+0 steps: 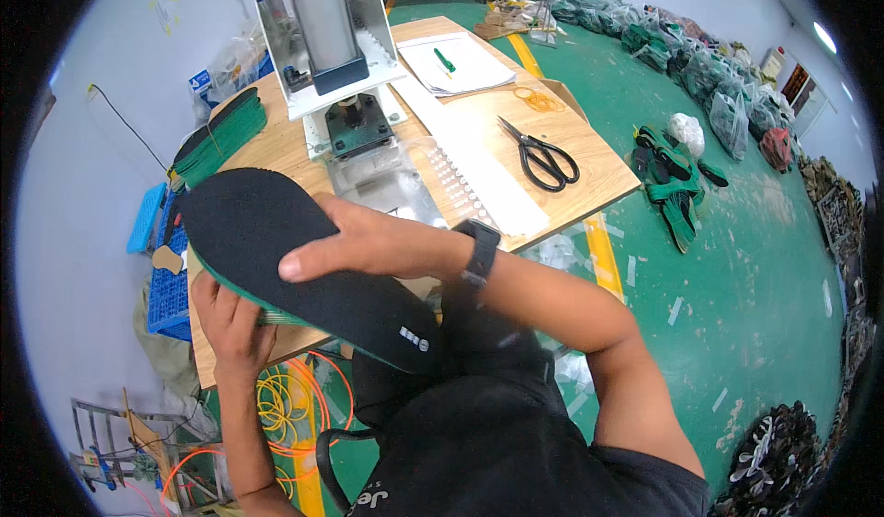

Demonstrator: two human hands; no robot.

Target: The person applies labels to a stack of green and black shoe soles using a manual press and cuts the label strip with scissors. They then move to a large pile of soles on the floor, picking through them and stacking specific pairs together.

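A stack of shoe insoles (253, 218), black on top with green edges, is tilted in front of me over the table's near edge. My left hand (230, 328) grips its left side from below, fingers curled against the layered edges. Across the top lies my right hand (373, 241), its thumb pressed on the black face and its other fingers hidden beyond the far edge. Just past the stack stands a pneumatic press (322, 34) with a clear plate (382, 181) under its head. Another banded stack of green insoles (221, 135) rests at the table's left.
Black-handled scissors (543, 160), rubber bands (539, 100), a green pen (444, 59) on white paper (483, 75) and a long white strip (470, 162) lie on the wooden table. A blue crate (168, 301) stands left. Loose insoles (677, 185) and filled bags (727, 121) cover parts of the floor.
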